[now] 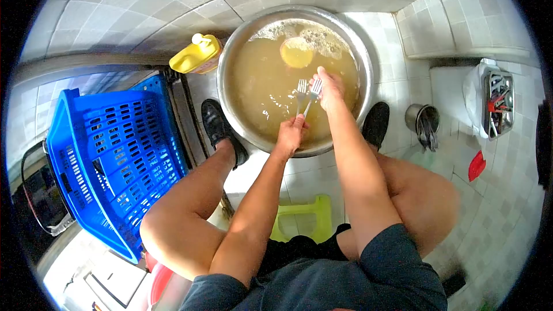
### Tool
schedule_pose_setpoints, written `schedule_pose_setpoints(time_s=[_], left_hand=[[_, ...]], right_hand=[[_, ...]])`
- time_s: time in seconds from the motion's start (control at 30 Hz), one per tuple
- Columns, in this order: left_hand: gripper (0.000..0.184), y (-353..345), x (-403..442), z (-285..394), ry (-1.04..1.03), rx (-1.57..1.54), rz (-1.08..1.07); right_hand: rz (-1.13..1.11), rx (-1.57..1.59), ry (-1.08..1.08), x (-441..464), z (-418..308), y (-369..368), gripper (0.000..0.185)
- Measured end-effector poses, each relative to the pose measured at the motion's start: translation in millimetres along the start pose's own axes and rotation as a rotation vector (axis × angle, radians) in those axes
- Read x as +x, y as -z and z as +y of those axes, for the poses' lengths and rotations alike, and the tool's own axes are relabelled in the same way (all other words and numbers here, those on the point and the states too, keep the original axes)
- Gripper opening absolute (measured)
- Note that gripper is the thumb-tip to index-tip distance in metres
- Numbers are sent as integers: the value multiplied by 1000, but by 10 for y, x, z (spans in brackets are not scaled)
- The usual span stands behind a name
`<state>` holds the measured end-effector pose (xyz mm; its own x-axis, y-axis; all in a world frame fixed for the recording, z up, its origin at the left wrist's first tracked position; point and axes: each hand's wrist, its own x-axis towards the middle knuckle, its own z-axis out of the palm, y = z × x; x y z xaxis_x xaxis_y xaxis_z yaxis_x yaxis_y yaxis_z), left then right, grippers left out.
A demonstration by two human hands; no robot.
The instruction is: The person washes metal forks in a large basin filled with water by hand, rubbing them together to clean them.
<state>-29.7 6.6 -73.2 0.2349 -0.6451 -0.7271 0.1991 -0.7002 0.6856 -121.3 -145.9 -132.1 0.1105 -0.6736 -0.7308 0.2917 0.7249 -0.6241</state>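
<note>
A wide metal basin [226,89] of cloudy brownish water stands on the floor between my feet. My left hand [292,133] is closed around the handles of two forks [301,93], held over the water with their tines pointing away from me. My right hand [329,89] is at the head of the right-hand fork [315,87], fingers closed at its tines. Foam lies along the far side of the water. A round yellow thing [296,54] sits there, partly under the surface; its kind is unclear.
Left of the basin stands a yellow jug [199,56] with a white cap. A blue plastic crate [124,155] is tilted nearer me. On the right are a metal pot with cutlery [423,122], a tray of utensils [499,103] and a red object [477,166]. A green stool [322,213] is beneath me.
</note>
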Motion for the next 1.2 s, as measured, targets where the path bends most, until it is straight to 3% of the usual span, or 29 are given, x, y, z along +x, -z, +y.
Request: schedule_pose_setpoints(time_s=[0.03,0.07,0.23,0.5,0.63,0.7,0.77,0.8,0.83,0.87,0.93,1.03,1.13,1.2], left_hand=[[39,7,9,48,104,-99,-4],[39,26,15,86,101,-109,5],[33,133,74,61,172,-248,-57],[32,85,101,38,203,-256,-104],[36,77,121,55,252,-441,-68],[39,76,166,75,273,-418,-50],[40,83,227,-2,235,-351,-39],[41,67,174,59,242,-362,8],[44,98,318,-140,269,-295,-136],[48,223,277,26,316,-28,-191],[45,246,321,49,350,-47,-185],[44,225,341,189,400,-187,-28],[43,179,473,177,445,-265,146],[34,89,900,-347,136,-215,245]], right_hand=[[35,-120,23,-74,-25,-48,23],[52,-162,-91,-162,-26,-92,22],[-26,-82,-219,-309,253,-189,22],[232,-20,152,-139,270,-256,23],[106,-275,-56,-199,244,-117,23],[-315,-333,-304,-309,335,-83,21],[-303,-514,-458,-469,328,-157,22],[-287,-514,-451,-498,367,-166,22],[-277,-514,-445,-472,438,-131,22],[-355,-438,-384,-424,549,-99,22],[-226,-469,-318,-147,804,101,25],[-27,-585,-171,-71,887,145,29],[27,-650,-60,-99,902,120,23],[-82,-732,-171,-445,542,-64,21]])
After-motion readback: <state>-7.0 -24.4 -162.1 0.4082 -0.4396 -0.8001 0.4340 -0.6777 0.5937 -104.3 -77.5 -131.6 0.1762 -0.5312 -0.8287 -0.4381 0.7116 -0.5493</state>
